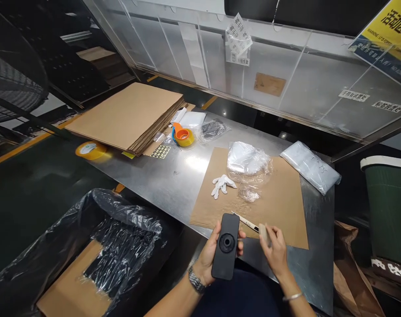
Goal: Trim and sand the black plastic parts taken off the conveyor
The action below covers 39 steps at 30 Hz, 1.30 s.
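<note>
My left hand point(209, 255) is wrapped round a flat black rectangular device point(225, 252) with a round ring in its middle, held upright over the table's near edge. My right hand point(276, 251) pinches a small pale grey pad point(264, 234) just to the right of the device. A small knife with a pale handle point(245, 221) lies on the brown cardboard sheet point(286, 207) between the two hands.
A white glove point(222, 185) and crumpled clear plastic bags point(249, 167) lie on the sheet. Further back on the steel table point(174, 176) are a stack of flat cardboard point(128, 115), tape rolls point(183, 137), a sticker sheet point(160, 152). A black-lined box point(88, 259) stands at left, a green bin point(389, 207) at right.
</note>
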Tool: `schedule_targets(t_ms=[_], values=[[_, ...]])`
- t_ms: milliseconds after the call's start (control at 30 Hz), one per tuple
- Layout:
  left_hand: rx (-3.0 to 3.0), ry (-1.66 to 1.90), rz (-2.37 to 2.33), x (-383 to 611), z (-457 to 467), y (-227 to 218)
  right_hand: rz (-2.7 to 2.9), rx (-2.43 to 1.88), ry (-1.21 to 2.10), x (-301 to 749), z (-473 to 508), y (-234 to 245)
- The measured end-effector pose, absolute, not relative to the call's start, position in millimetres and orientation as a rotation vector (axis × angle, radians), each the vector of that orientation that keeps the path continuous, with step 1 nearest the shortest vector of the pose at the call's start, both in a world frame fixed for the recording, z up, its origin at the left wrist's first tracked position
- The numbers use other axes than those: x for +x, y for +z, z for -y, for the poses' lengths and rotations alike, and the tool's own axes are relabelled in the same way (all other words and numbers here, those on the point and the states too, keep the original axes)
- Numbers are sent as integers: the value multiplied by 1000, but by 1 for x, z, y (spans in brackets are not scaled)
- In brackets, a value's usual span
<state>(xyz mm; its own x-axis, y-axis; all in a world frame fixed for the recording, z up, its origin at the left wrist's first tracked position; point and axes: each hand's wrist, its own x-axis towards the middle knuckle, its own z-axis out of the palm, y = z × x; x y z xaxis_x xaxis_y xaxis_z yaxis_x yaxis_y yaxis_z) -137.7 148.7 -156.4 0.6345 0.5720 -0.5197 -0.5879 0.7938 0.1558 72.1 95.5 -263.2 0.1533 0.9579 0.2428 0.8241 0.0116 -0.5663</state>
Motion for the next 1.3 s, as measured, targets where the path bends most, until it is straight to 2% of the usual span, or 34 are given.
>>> schedule_targets(t_ms=[133, 267, 400, 600, 700, 933, 1133, 1300], values=[[57, 639, -558, -139, -146, -155, 1625, -1982, 277, 105, -124, -303], [107, 613, -603, -142, -145, -153, 1591, -2029, 321, 101, -139, -299], [191, 627, -638, -147, -141, -153, 1632, -1917, 464, 67, -143, -258], [595, 723, -656, -158, -138, -147, 1596, -1310, 1165, 19, -135, -154], [771, 673, -667, -165, -140, -144, 1544, -1145, 1320, 11, -131, -128], [878, 763, -603, -173, -135, -144, 1586, -1136, 1339, 11, -124, -120], [1231, 746, -1101, -169, -123, -123, 1582, -1239, 1225, -3, -118, -125], [858, 699, -872, -171, -128, -109, 1181, -1269, 1348, -8, -121, -132]])
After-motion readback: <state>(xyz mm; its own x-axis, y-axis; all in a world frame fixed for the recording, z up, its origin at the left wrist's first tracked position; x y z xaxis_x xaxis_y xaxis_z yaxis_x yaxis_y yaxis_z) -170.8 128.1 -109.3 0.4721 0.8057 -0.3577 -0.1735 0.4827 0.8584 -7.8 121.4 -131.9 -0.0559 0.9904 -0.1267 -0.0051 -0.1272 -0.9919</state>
